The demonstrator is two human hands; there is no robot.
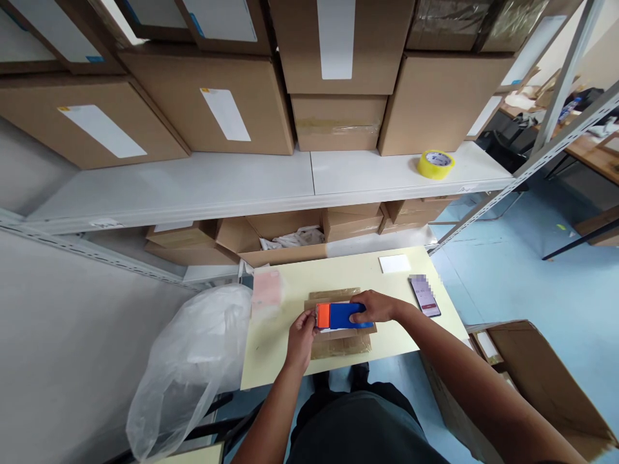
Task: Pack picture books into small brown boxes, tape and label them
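Observation:
A small blue box (344,314) with an orange end sits over an open flat cardboard carton (341,345) on a pale yellow table (300,351). My left hand (302,335) grips the box's orange left end, fingers curled around it. My right hand (376,306) lies over the blue right end, fingers closed on it. Both hands hold the box just above the carton's flaps.
A phone (425,296), a white card (394,263) and a pinkish slip (266,289) lie on the table. A clear plastic bag (191,364) hangs at its left. An open carton (536,380) stands on the floor at right. Shelves of boxes and a yellow tape roll (436,164) are behind.

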